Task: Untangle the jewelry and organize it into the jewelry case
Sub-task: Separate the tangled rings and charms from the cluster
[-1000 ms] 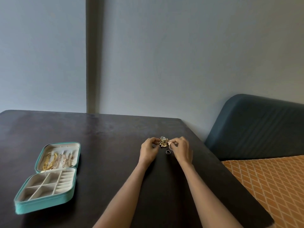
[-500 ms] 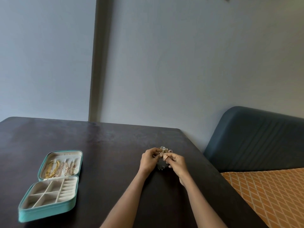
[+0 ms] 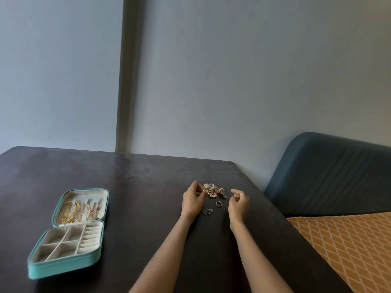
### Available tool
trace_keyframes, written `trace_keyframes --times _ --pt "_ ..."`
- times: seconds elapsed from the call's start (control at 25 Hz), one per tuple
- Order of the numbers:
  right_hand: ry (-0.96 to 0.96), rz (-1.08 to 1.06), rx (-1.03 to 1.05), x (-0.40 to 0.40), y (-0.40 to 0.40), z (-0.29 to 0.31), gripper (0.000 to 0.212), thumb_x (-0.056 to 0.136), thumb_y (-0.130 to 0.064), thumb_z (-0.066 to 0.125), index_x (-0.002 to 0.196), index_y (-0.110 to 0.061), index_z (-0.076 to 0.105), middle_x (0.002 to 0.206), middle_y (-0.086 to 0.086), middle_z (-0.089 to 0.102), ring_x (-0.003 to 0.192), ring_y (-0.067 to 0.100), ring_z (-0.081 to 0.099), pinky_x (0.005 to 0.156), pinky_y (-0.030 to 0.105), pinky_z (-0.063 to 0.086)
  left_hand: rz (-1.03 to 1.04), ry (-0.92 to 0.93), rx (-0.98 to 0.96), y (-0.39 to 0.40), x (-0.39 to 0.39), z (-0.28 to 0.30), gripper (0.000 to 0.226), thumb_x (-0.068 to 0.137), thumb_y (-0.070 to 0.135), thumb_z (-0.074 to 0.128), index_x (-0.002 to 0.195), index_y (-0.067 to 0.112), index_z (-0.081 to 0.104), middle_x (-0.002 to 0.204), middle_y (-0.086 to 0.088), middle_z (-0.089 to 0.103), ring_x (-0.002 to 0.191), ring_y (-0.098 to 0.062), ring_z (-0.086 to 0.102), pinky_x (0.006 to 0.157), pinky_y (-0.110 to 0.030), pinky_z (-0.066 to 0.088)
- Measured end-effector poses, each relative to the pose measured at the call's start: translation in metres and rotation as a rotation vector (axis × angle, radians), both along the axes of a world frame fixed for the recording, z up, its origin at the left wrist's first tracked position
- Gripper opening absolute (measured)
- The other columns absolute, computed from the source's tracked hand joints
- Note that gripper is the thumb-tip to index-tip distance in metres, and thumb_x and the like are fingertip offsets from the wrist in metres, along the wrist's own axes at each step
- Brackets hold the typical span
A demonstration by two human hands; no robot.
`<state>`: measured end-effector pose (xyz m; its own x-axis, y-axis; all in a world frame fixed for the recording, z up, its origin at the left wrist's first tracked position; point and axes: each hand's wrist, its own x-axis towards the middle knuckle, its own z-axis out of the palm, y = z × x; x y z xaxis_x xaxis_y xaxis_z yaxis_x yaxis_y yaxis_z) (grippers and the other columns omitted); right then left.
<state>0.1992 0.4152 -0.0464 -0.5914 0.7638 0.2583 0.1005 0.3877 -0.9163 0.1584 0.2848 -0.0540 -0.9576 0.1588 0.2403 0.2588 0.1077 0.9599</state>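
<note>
A small tangle of gold and silver jewelry lies on the dark table. My left hand pinches the tangle's left edge. My right hand hovers just right of it, fingers loosely curled, holding nothing. A ring and a dark pendant piece lie loose on the table between my hands. The teal jewelry case lies open at the left; gold chains hang in its lid half, and the compartments of its near half look bare.
A blue upholstered headboard or seat back and an orange diamond-patterned cover sit right of the table's edge. A grey wall stands behind the table.
My right hand has let go of the tangle and drawn back to the right. The ring and the dark pendant now lie loose on the table. The camera has tilted up slightly.
</note>
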Motion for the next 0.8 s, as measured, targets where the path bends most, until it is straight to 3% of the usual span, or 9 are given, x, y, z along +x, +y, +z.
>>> trace_keyframes --times 0.24,0.36,0.48,0.64,0.8 --pt "-0.384 0.189 0.196 -0.031 0.027 0.017 0.032 0.090 -0.009 0.047 0.118 -0.010 0.063 0.126 0.011 0.057 0.116 0.027 0.054 0.100 0.034 0.042 0.020 -0.035 0.093 0.002 -0.003 -0.003 0.015 0.087 0.025 0.064 0.079 0.019 0.053 0.076 0.001 0.063 0.066 -0.013 0.056 0.068 -0.045 0.054" --pt "-0.466 0.255 0.233 -0.041 0.030 0.021 0.020 0.083 -0.018 0.057 0.094 -0.010 0.072 0.106 0.009 0.070 0.102 0.027 0.062 0.087 0.037 0.050 0.023 -0.031 0.086 0.003 -0.004 -0.004 0.010 0.087 0.023 0.064 0.082 0.019 0.057 0.078 -0.001 0.065 0.061 -0.011 0.056 0.066 -0.046 0.055" --pt "-0.506 0.264 0.262 -0.044 0.028 0.026 0.012 0.076 -0.024 0.066 0.069 -0.015 0.070 0.085 0.004 0.073 0.086 0.021 0.066 0.079 0.034 0.052 0.031 -0.033 0.095 0.003 -0.007 -0.005 0.011 0.087 0.021 0.063 0.079 0.021 0.056 0.076 0.000 0.065 0.055 -0.012 0.055 0.063 -0.045 0.054" --pt "-0.432 0.249 0.236 -0.043 0.024 0.026 0.011 0.073 -0.023 0.070 0.063 -0.024 0.064 0.081 -0.002 0.070 0.086 0.016 0.063 0.077 0.028 0.048 0.028 -0.025 0.097 0.003 -0.007 -0.006 0.014 0.086 0.022 0.064 0.076 0.025 0.055 0.074 0.003 0.064 0.054 -0.015 0.055 0.063 -0.047 0.054" --pt "-0.165 0.223 -0.031 -0.038 0.022 0.029 0.005 0.076 -0.018 0.069 0.077 -0.016 0.065 0.081 0.001 0.068 0.081 0.021 0.063 0.070 0.032 0.048 0.031 -0.033 0.103 0.002 -0.006 -0.005 0.013 0.085 0.026 0.064 0.076 0.028 0.055 0.077 0.002 0.065 0.057 -0.016 0.055 0.064 -0.047 0.053"
